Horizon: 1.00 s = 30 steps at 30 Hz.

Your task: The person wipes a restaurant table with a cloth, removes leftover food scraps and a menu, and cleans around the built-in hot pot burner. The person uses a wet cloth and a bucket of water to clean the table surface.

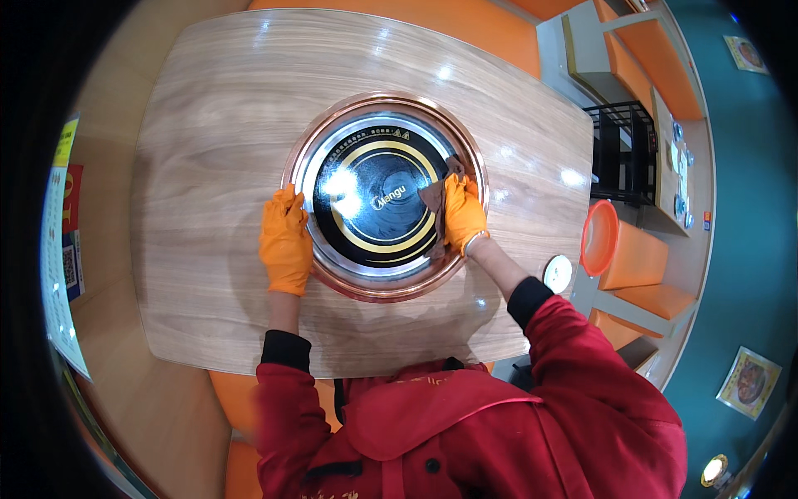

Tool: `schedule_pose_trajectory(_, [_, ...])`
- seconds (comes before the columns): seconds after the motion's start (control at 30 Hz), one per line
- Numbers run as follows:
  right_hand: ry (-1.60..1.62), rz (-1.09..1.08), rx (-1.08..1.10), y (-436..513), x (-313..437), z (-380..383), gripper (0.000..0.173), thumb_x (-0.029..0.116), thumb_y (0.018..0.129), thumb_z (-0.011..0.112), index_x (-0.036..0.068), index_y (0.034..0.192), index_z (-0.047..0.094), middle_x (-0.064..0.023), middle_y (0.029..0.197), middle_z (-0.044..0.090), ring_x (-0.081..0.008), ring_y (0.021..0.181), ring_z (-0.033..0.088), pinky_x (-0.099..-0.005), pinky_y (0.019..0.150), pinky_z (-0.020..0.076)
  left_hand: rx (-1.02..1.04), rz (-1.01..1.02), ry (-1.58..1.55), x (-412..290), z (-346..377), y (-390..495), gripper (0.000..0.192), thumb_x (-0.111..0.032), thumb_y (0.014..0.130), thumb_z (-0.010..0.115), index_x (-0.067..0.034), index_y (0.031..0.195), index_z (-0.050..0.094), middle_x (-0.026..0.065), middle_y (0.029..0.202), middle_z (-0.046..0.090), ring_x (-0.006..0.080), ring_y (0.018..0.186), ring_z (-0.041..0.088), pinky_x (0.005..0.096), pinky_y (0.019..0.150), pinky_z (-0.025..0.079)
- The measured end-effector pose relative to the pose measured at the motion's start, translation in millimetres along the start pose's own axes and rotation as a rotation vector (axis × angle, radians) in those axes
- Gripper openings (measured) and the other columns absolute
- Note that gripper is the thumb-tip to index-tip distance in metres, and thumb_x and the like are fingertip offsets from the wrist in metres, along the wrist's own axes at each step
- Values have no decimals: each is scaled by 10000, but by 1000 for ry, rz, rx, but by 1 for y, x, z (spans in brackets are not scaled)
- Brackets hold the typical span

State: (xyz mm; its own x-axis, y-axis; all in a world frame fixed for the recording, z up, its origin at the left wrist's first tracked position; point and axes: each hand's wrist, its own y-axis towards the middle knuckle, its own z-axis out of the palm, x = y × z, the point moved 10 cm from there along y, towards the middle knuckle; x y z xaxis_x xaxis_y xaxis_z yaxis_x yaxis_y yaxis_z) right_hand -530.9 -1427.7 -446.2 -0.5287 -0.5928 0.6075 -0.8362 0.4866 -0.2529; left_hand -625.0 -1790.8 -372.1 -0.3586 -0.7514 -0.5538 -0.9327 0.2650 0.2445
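Observation:
A round induction cooker (pixel 380 206), with black glass and gold rings, is set in the wood-grain table (pixel 206 125). A shiny metal band and a copper-coloured rim (pixel 386 98) surround the glass, which bears writing and a maker's name, Mangu. My right hand (pixel 464 212), in an orange glove, presses a crumpled brown cloth (pixel 437 209) against the right inner side of the ring. At the left edge of the rim is my left hand (pixel 285 240), gloved likewise, its fingers bent and touching the rim. Whether those fingers grip it is hidden.
A white round object (pixel 557 274) lies near the table's right edge. Beyond that edge stand an orange-red bin (pixel 600 238) and a black metal rack (pixel 623 153). Orange bench seats (pixel 436 25) border the far side. A wooden partition (pixel 109 187) with printed sheets rises on the left.

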Motion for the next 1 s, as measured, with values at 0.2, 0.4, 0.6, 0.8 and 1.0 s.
schedule_pose_trajectory(0.2, [-719, -362, 18, 29, 12, 10, 358, 261, 1047, 452, 33, 1249, 639, -159, 917, 736, -317, 895, 710, -409, 810, 544, -45, 92, 30, -12, -4, 3, 395, 79, 872, 614, -49, 1234, 705, 110, 1385, 633, 304, 1262, 588, 380, 1052, 493])
schedule_pose_trajectory(0.4, [-1076, -375, 216, -2, 38, 22, 266, 245, 977, 557, 97, 1108, 735, -93, 1039, 763, -249, 1020, 713, -384, 862, 549, -23, 65, 8, -3, -2, -1, 344, 32, 868, 652, -57, 1196, 710, 98, 1396, 638, 316, 1310, 576, 426, 1123, 436])
schedule_pose_trajectory(0.6, [-783, -323, 506, -50, 19, 48, 613, 431, 741, 800, 100, 1222, 613, -141, 980, 759, -370, 889, 731, -471, 756, 566, -13, 33, 36, 1, 3, -2, 352, 45, 862, 649, -47, 1197, 711, 93, 1391, 639, 317, 1326, 563, 422, 1126, 431])
schedule_pose_trajectory(0.8, [-522, -180, 702, -95, 39, 36, 404, 413, 699, 749, 23, 805, 752, -242, 827, 715, -410, 797, 702, -479, 696, 553, -58, 67, -30, 0, -1, -1, 342, 50, 873, 639, -28, 1200, 700, 116, 1374, 635, 342, 1286, 570, 428, 1082, 466])
schedule_pose_trajectory(1.0, [372, 259, 559, -156, 4, -31, 294, 158, 665, 835, 18, 904, 736, -16, 705, 671, -114, 644, 588, -309, 571, 487, -26, -84, -425, 17, 14, -3, 314, 16, 936, 583, -13, 1233, 684, 150, 1370, 596, 294, 1245, 590, 369, 1020, 503])
